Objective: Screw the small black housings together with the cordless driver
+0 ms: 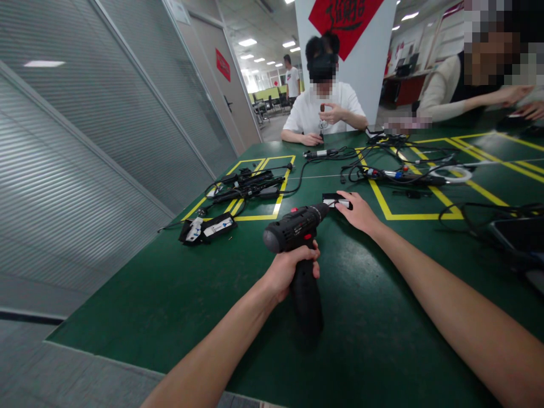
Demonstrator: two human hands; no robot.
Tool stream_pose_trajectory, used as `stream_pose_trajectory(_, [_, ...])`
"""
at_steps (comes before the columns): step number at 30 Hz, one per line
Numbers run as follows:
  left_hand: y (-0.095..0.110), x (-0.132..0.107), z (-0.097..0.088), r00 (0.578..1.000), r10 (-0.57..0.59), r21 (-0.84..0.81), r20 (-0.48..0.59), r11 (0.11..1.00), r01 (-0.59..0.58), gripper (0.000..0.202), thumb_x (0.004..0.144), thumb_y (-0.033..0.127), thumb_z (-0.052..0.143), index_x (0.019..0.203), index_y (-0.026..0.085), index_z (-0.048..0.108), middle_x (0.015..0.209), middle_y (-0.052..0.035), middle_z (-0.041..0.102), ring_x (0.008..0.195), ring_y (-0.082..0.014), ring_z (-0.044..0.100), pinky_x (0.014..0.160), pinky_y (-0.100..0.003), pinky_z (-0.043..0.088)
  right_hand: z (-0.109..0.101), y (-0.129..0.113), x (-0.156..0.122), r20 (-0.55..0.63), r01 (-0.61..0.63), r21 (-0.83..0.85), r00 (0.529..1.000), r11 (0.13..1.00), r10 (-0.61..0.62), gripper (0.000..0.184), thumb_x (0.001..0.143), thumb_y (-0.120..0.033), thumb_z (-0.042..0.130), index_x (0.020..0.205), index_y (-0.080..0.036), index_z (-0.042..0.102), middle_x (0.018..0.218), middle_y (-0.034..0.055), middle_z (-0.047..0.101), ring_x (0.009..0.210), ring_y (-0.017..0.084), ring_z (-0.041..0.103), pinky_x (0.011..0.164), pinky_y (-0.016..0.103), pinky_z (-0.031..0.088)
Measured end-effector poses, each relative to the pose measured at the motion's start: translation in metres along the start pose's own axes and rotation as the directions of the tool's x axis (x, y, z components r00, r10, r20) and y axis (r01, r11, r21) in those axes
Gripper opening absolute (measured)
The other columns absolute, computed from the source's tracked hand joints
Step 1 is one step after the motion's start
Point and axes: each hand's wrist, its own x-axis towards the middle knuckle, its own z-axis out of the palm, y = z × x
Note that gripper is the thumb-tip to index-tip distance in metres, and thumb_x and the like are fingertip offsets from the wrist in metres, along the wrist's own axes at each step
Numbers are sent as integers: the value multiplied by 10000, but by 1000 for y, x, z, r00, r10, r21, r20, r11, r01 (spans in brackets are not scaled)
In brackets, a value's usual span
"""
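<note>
My left hand (291, 271) is wrapped round the grip of a black cordless drill (297, 238), which is held above the green table (170, 294) with its nose pointing right and away. Just past the drill's tip my right hand (359, 212) rests on the table, its fingers closed on a small black and white part (335, 200). The drill's tip is next to that part; whether they touch I cannot tell.
A black and white device (207, 229) lies left of the drill. Cables and tools (250, 186) fill the yellow-taped squares beyond. A white ring and more cables (425, 170) lie right. A person in white (323, 110) sits opposite, another person's arm (476, 102) far right.
</note>
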Motion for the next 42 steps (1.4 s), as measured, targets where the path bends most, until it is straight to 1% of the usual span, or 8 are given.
stream_pose_trajectory(8, [0,0,0,1000,4,-12,-1,1000,-4,193,738,208,606,918,144,571,765,2,525,532,-89,535,567,-257,426,-1,-1,-1,3,8,4,1000,1000,-8,483,881,-389,519,1331,-215,548,1207,126,562,1062,273,594,952,411,459])
stream_pose_trajectory(14, [0,0,0,1000,1,-8,-3,1000,-1,198,741,210,603,923,142,571,756,1,525,532,-91,532,567,-255,426,0,0,0,2,-1,6,1000,1000,1,476,882,-386,516,1331,-231,546,1230,118,555,1088,270,587,973,413,447])
stream_pose_trajectory(22, [2,0,2,1000,-9,15,-18,1000,9,221,720,231,621,915,136,578,720,-7,552,520,-98,527,562,-258,433,-1,-1,0,2,1,4,1000,1000,-1,482,881,-393,518,1329,-220,551,1240,124,552,1089,274,587,964,412,454])
stream_pose_trajectory(27, [3,-1,3,1000,-10,10,-27,1000,11,229,700,228,627,906,135,584,729,-6,550,518,-98,532,558,-258,436,-1,-1,0,7,-12,-1,1000,1000,12,474,880,-391,518,1327,-235,551,1217,115,557,1057,270,599,950,417,463])
stream_pose_trajectory(31, [3,-1,3,1000,1,11,-26,1000,-1,224,704,224,623,905,132,584,737,-6,546,520,-95,534,557,-255,437,0,-1,0,7,-11,0,1000,1000,11,478,879,-389,520,1330,-232,549,1230,118,555,1079,274,588,968,422,449])
stream_pose_trajectory(36, [2,0,2,1000,-7,28,-27,1000,8,232,713,244,629,914,140,578,688,-6,555,514,-100,525,558,-256,435,1,0,0,-7,-1,-6,1000,1000,1,477,871,-383,531,1323,-231,555,1206,114,561,1071,266,590,968,416,449])
stream_pose_trajectory(42, [2,-1,2,1000,-2,35,-25,999,3,230,713,246,629,912,138,584,655,-6,558,514,-106,524,556,-254,429,-1,-1,0,2,-2,-11,1000,1000,2,479,876,-387,525,1324,-221,555,1215,126,559,1074,274,591,964,420,451])
